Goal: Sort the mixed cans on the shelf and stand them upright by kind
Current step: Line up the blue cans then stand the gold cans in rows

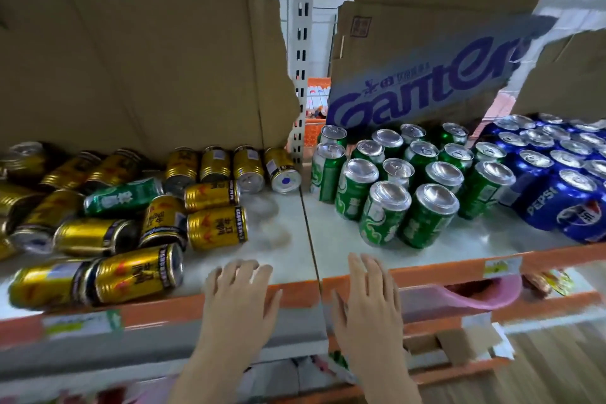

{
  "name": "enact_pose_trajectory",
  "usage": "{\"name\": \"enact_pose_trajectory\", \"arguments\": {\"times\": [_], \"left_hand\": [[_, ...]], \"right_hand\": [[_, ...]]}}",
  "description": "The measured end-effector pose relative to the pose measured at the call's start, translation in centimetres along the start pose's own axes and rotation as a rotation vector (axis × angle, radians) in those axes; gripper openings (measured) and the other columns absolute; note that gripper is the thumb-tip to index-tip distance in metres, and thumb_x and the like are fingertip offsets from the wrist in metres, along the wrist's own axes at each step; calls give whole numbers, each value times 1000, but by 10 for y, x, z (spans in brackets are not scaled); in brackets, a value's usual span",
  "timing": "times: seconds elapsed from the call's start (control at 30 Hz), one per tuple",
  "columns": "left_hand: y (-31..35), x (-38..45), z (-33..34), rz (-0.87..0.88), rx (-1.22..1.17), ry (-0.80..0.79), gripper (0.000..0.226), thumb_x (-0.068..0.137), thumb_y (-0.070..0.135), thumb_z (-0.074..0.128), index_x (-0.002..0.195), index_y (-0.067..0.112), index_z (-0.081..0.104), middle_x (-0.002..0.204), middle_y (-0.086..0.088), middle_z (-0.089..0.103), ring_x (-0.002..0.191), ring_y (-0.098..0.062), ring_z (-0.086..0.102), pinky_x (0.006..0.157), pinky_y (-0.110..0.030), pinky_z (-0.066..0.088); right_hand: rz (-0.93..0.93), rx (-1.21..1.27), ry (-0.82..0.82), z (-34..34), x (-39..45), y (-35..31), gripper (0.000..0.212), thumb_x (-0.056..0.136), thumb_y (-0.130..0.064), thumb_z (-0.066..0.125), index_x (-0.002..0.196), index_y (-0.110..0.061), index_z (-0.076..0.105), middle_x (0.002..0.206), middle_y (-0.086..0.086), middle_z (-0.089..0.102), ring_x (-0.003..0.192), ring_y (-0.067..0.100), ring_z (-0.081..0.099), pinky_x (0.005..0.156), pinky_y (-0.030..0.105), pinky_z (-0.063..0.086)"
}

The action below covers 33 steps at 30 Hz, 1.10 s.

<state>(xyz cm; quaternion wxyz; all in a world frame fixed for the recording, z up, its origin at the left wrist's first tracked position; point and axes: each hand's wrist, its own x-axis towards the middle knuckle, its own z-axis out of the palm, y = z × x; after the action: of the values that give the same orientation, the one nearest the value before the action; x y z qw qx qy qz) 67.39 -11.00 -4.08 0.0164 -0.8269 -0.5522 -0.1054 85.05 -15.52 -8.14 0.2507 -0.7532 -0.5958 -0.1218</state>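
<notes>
- While both hands hover at the front edge of the shelf (295, 239), neither holds anything: the left hand (241, 295) has its fingers relaxed and slightly bent over the orange shelf lip, and the right hand (369, 302) has its fingers straight and together, pointing toward the cans.
- On the left part of the shelf, the gold cans (216, 228) lie on their sides in a loose pile, several touching one another; four more stand tilted in a row against the brown cardboard sheet (147, 43) at the back.
- One green can (123, 195) lies on its side among the gold ones, near the middle of the pile.
- On the right part, the green cans (410, 180) stand upright in a tight cluster.
- Just beside them, further right, the blue Pepsi cans (557, 157) stand upright, packed together.
- Behind the green cluster leans a cardboard sheet with blue lettering (426, 88).
</notes>
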Motion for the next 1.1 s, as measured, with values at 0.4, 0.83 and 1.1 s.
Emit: {"name": "enact_pose_trajectory", "arguments": {"times": [0.4,0.83,1.1], "left_hand": [[-65,-56,-19,-237,77,52,38,69,26,79,100,8,68,92,-10,68,82,-34,64,70,-47,52],[-255,-116,-57,-523,68,151,31,73,20,76,101,8,68,97,-13,67,85,-40,61,68,-47,47],[-442,-143,-82,-402,127,228,30,76,22,71,101,5,67,96,-18,64,84,-43,59,67,-50,49]], "right_hand": [[-131,69,-142,9,-13,-61,52,72,-26,77,116,-4,61,111,14,63,109,34,58,91,47,48],[-224,260,25,36,20,-231,40,85,-29,47,113,-6,62,111,11,62,109,30,57,91,42,46],[-253,208,59,62,12,-412,41,80,-27,56,114,-6,63,113,13,61,111,33,55,93,44,45]]}}
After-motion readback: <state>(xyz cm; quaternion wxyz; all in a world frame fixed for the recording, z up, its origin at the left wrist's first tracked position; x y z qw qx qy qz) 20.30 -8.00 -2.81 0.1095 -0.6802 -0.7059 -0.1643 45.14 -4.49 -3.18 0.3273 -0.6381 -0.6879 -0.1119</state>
